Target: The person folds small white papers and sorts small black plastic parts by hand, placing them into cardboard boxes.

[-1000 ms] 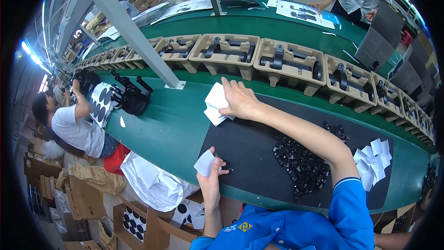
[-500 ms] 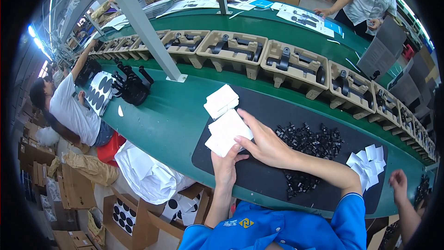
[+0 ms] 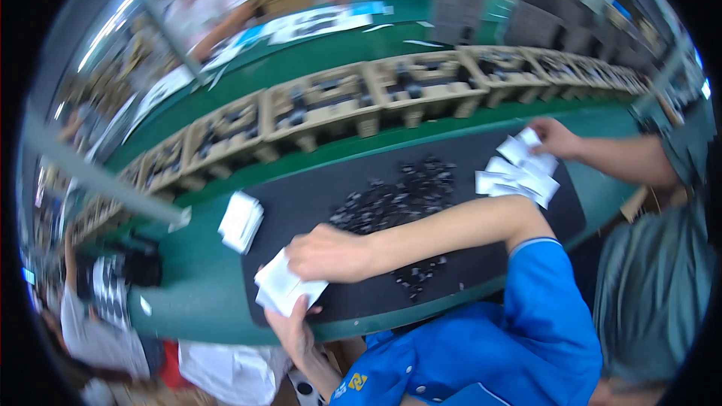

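- Your left hand (image 3: 295,331) and right hand (image 3: 329,253) are together, both closed on a small stack of white packets (image 3: 282,286) at the near edge of the black mat (image 3: 316,199).
- Another white stack (image 3: 241,222) lies apart on the mat's left end.
- The pile of small black parts (image 3: 395,195) looks not touched yet, so I judge most work is left.
- A co-worker's hand (image 3: 553,137) handles white packets (image 3: 519,177) at the right.

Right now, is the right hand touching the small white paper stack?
Touching. The head view shows the right hand resting on the small white paper stack, no gap.
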Demonstrator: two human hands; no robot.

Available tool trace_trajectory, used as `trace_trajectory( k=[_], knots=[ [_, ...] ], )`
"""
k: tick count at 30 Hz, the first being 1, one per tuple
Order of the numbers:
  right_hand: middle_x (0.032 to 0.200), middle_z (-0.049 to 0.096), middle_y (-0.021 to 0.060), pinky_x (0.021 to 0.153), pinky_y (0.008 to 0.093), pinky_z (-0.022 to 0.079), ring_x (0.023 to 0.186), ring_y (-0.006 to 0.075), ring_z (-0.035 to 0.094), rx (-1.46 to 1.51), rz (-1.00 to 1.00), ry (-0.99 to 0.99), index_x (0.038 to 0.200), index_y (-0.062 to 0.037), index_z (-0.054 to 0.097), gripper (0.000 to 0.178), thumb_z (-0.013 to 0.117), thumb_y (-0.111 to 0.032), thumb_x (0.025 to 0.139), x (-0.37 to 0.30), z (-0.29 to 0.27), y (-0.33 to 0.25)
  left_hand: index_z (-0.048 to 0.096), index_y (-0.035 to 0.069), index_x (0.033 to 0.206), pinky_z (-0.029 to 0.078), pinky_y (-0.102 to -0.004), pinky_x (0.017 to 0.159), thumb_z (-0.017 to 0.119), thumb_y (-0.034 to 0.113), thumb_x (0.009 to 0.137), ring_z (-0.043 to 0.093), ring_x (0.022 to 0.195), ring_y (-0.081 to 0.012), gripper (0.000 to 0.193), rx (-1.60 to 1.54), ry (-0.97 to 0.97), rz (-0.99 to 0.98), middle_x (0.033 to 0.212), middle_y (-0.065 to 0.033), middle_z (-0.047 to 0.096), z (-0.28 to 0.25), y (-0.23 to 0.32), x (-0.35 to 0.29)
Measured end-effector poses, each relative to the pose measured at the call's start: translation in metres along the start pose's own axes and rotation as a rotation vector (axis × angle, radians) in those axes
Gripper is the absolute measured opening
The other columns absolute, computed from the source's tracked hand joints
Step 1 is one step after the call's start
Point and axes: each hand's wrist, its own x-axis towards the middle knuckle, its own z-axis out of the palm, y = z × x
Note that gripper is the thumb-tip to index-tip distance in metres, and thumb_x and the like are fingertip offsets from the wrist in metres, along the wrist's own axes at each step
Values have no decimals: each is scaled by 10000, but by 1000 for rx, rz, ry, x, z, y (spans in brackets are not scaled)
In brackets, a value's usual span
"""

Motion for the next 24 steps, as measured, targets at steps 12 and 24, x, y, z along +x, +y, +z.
trace_trajectory(
  k=[12,24],
  knots=[
    [820,610,125,656,428,528,843,308,617,-4,301,97,880,-75,657,261,652,-308,761,-75,-82,19,327,-40,1304,565,-267,462,703,167,788,644,828,-227,671,135,-60,4,1067,-175,557,12,-16,0],
    [1261,546,127,990,472,412,1250,304,463,-942,1603,-58,1204,-98,584,840,796,-581,551,-451,-301,189,484,-63,1225,544,-280,500,694,28,796,633,746,-242,487,281,61,-53,1018,-169,595,0,4,-3]
  ],
)
